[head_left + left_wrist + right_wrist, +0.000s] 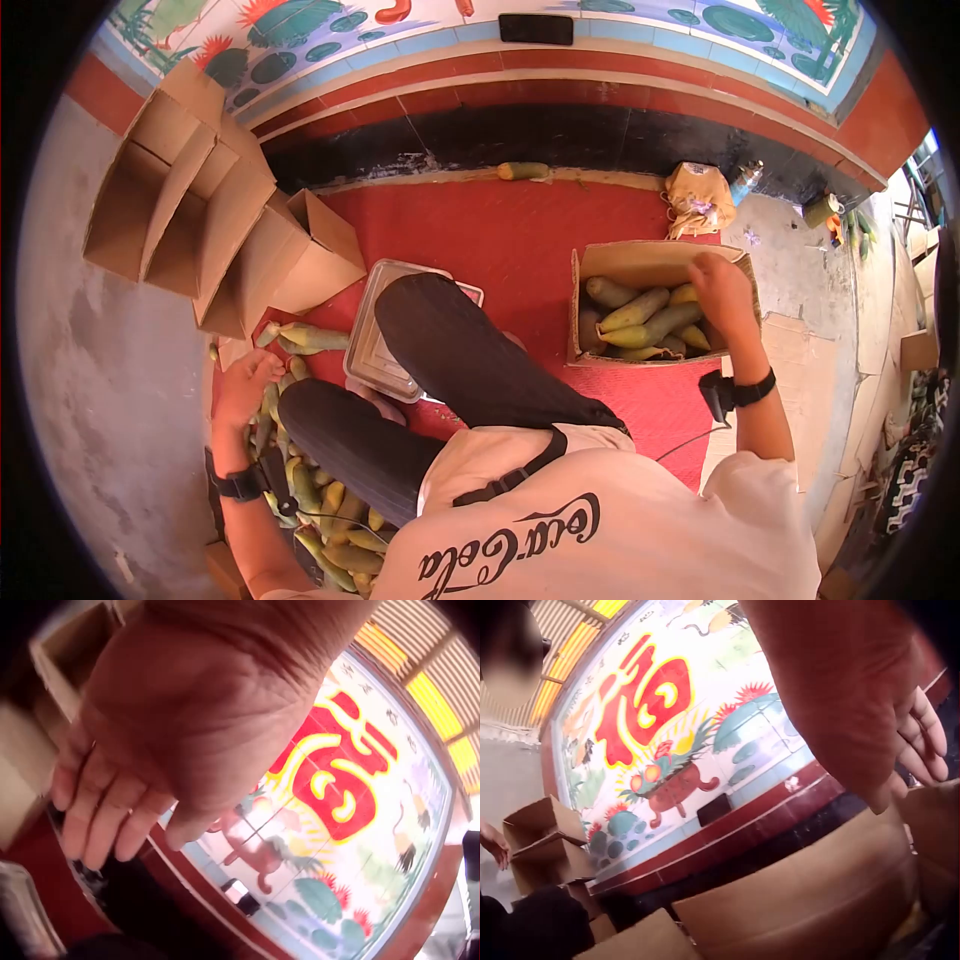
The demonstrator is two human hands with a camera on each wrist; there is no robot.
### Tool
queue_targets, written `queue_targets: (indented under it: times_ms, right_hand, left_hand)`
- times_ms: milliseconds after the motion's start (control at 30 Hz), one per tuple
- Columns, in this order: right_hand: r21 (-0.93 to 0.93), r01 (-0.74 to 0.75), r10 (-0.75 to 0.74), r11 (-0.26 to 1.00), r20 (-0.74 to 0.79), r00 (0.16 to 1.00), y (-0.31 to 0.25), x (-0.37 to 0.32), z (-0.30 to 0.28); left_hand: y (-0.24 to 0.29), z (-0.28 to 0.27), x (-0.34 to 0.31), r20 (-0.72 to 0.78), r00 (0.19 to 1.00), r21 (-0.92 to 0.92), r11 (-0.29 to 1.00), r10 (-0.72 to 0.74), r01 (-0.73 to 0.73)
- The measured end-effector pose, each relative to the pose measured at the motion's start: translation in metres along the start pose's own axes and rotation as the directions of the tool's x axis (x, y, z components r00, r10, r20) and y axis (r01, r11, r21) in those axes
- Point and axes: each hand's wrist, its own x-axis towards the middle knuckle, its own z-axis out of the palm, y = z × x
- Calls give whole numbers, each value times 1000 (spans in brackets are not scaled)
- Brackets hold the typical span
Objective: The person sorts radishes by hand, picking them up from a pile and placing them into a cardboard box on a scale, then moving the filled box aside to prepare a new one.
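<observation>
A cardboard box [663, 256] on the red mat holds several long green-yellow melons [636, 311]. Above its far right side is my right hand [722, 290], with nothing seen in its loosely bent fingers; the right wrist view has this hand [855, 712] beside the box wall [802, 892]. My left hand [246, 383] hovers by a pile of similar melons [335, 515] at my left side. In the left wrist view the left hand [180, 727] shows a bare palm and extended fingers, holding nothing.
Stacked empty cartons [215, 215] stand at the left. A clear plastic tub [380, 375] sits near my knee. One melon [523, 171] lies by the wall. Behind the box are a brown bag [698, 196] and a bottle [746, 180]. Flattened cardboard [800, 370] lies at right.
</observation>
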Motion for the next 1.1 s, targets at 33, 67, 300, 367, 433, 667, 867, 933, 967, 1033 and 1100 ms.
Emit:
queue_targets:
  times_ms: [33,67,300,367,433,667,867,933,967,1033,1100]
  right_hand:
    - [87,30,-30,996,7,1000,-25,6,0]
    - [179,78,-84,981,27,996,-47,14,1]
    - [502,290,-352,814,29,936,-192,76,14]
    - [685,178,-318,707,83,945,-224,96,27]
    - [825,47,-294,563,146,945,-248,113,47]
    - [686,-497,-150,531,653,742,-273,122,185]
    - [-305,591,-211,747,735,645,-184,94,311]
    - [-431,452,40,781,757,652,-108,89,398]
    - [-488,519,80,702,778,624,-78,80,426]
    - [-533,584,127,612,795,593,-48,62,455]
    - [-258,-461,522,849,545,656,-44,46,458]
  left_hand:
    - [-10,3,-6,-2,1000,-6,1000,1,-1]
    - [-15,8,-11,-29,999,180,983,31,-26]
    - [-59,56,-47,-228,946,361,923,228,-135]
    - [-63,64,-60,-343,910,480,876,235,-45]
    - [-65,65,-67,-335,897,528,846,288,-75]
    - [-70,65,-91,-446,843,504,863,300,-40]
    - [-71,66,-97,-452,855,485,875,254,-4]
    - [-70,65,-95,-447,860,481,877,245,0]
    - [-70,65,-94,-447,864,457,889,229,1]
    - [-68,65,-91,-443,871,433,901,211,2]
    - [-65,66,-88,-450,869,445,895,206,18]
